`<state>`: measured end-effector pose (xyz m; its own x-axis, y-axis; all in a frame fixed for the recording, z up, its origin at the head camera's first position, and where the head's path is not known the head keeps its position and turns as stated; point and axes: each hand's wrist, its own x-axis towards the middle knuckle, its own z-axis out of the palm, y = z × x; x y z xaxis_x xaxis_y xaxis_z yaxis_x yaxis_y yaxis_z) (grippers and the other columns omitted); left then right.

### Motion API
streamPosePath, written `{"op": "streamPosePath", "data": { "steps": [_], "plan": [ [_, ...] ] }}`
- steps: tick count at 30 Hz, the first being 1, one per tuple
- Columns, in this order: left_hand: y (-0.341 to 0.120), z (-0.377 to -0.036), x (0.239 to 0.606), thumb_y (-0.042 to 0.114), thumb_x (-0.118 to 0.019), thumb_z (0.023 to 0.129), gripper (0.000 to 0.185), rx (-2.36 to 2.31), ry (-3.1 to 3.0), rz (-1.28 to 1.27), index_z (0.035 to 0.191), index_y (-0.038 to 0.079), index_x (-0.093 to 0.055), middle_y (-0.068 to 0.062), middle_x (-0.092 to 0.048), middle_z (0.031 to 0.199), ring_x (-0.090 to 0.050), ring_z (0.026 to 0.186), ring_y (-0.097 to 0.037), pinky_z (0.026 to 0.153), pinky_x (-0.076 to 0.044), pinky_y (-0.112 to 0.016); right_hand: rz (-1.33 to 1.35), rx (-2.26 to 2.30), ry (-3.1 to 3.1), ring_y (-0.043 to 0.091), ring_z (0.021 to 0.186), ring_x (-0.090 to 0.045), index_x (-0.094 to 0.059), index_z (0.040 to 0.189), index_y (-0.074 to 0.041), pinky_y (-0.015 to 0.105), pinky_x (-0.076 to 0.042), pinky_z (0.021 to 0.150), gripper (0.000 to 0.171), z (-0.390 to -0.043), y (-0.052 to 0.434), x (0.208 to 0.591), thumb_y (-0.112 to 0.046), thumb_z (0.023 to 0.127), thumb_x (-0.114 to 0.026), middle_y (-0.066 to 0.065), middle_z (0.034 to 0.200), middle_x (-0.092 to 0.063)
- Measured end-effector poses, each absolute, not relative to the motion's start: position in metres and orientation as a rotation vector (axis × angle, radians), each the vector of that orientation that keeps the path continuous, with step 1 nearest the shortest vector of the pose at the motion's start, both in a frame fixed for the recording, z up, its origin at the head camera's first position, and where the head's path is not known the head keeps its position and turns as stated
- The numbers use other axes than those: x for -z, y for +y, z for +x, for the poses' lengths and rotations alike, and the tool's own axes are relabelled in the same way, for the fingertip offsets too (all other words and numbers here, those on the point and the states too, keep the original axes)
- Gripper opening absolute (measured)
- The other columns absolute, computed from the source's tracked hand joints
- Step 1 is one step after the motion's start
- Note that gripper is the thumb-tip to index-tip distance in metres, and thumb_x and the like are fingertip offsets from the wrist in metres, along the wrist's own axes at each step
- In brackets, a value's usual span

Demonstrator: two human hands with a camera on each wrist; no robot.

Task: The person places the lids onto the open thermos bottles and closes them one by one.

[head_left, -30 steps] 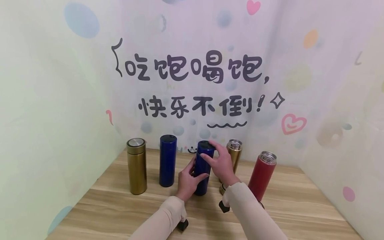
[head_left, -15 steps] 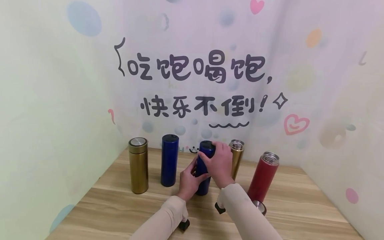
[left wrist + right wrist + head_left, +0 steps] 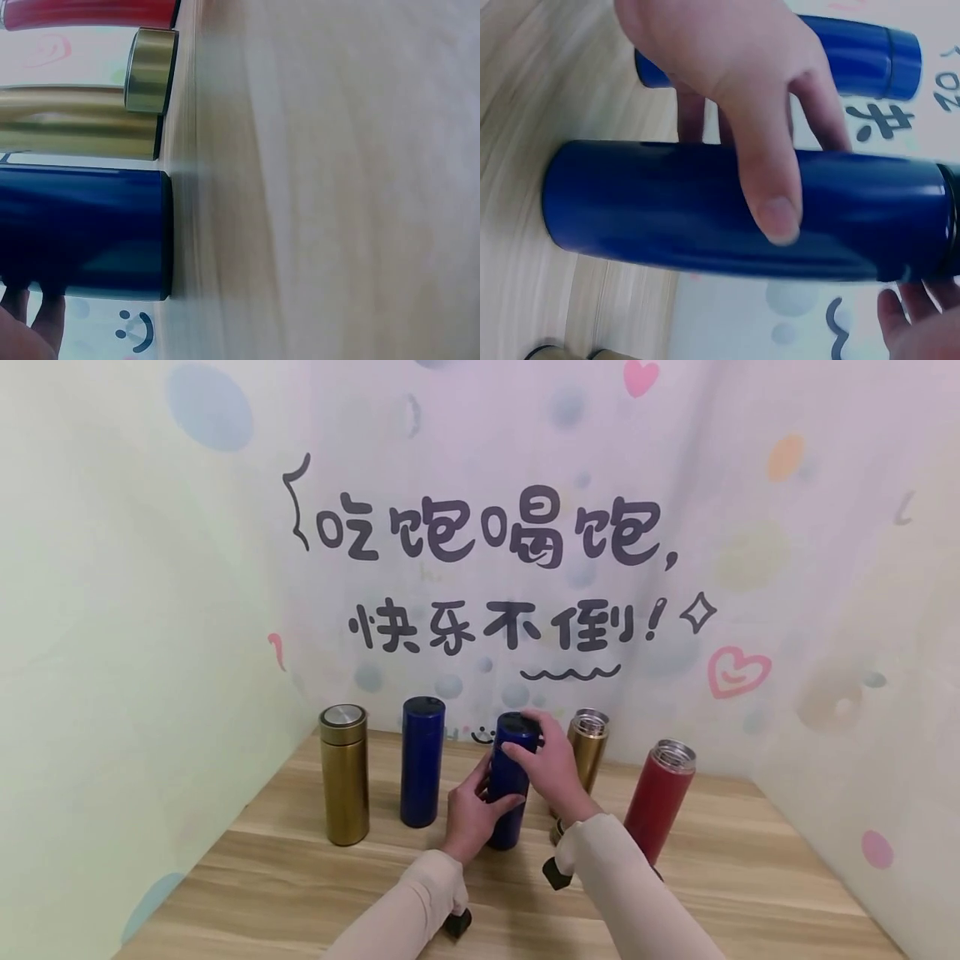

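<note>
A blue thermos bottle [image 3: 508,785] with a dark-topped lid [image 3: 517,724] stands upright on the wooden table. My left hand [image 3: 474,818] grips its body from the left; the right wrist view shows that thumb [image 3: 776,202] lying across the front. Up at the lid, my right hand [image 3: 553,768] holds with the thumb on the near side and fingers on the far right edge. Part of the right hand [image 3: 930,322] also shows at the lid end in the right wrist view. Much of the lid's right side is hidden behind this hand.
To the left stand a capped gold bottle [image 3: 345,789] and a second blue bottle [image 3: 422,764]. An uncapped gold bottle [image 3: 588,747] and an uncapped red bottle [image 3: 662,797] are to the right. A gold lid [image 3: 152,71] sits in front of the uncapped gold bottle.
My right hand turned one way around the lid half a second ago and has swung back, its wrist moving right; the right sleeve now covers the red bottle's lid. The left hand keeps its grip.
</note>
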<state>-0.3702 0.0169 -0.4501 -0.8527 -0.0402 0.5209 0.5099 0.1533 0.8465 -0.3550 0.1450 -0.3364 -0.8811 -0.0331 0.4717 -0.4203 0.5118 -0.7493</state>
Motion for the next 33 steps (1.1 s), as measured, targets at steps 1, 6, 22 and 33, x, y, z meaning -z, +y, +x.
{"op": "streamPosePath", "data": {
  "steps": [1, 6, 22, 33],
  "plan": [
    [0.017, -0.37, 0.45, 0.036, -0.084, 0.075, 0.083, 1.746, -2.013, -0.446, 0.147, 0.019, -0.045, -0.011, -0.057, 0.134, -0.058, 0.118, -0.027, 0.092, -0.05, -0.041, 0.401, -1.372, -2.37, 0.032, 0.122, -0.05, -0.05, 0.137, -0.013, 0.053, -0.043, 0.099, 0.054, -0.356, 0.148, 0.335, -0.023, 0.089, -0.072, 0.011, 0.136, -0.05],
    [0.017, -0.37, 0.451, 0.036, -0.082, 0.077, 0.084, 1.763, -2.027, -0.47, 0.148, 0.019, -0.043, -0.011, -0.056, 0.135, -0.058, 0.118, -0.027, 0.093, -0.05, -0.042, 0.516, -1.675, -2.399, 0.034, 0.126, -0.048, -0.049, 0.141, -0.019, 0.054, -0.038, 0.103, 0.053, -0.361, 0.165, 0.331, -0.014, 0.091, -0.066, 0.011, 0.142, -0.047],
    [0.016, -0.371, 0.45, 0.035, -0.082, 0.077, 0.082, 1.776, -2.011, -0.478, 0.148, 0.019, -0.043, -0.011, -0.058, 0.133, -0.059, 0.117, -0.026, 0.093, -0.05, -0.042, 0.48, -1.271, -2.547, 0.03, 0.134, -0.042, -0.054, 0.141, -0.025, 0.056, -0.033, 0.107, 0.059, -0.361, 0.172, 0.325, -0.03, 0.086, -0.075, 0.005, 0.141, -0.052],
    [0.015, -0.369, 0.449, 0.034, -0.083, 0.076, 0.083, 1.763, -2.031, -0.455, 0.148, 0.017, -0.044, -0.012, -0.057, 0.134, -0.058, 0.118, -0.028, 0.094, -0.049, -0.041, 0.335, -0.807, -2.393, 0.025, 0.108, -0.049, -0.061, 0.129, -0.011, 0.046, -0.044, 0.095, 0.062, -0.358, 0.15, 0.337, -0.044, 0.079, -0.079, 0.007, 0.124, -0.062]
  ]
}}
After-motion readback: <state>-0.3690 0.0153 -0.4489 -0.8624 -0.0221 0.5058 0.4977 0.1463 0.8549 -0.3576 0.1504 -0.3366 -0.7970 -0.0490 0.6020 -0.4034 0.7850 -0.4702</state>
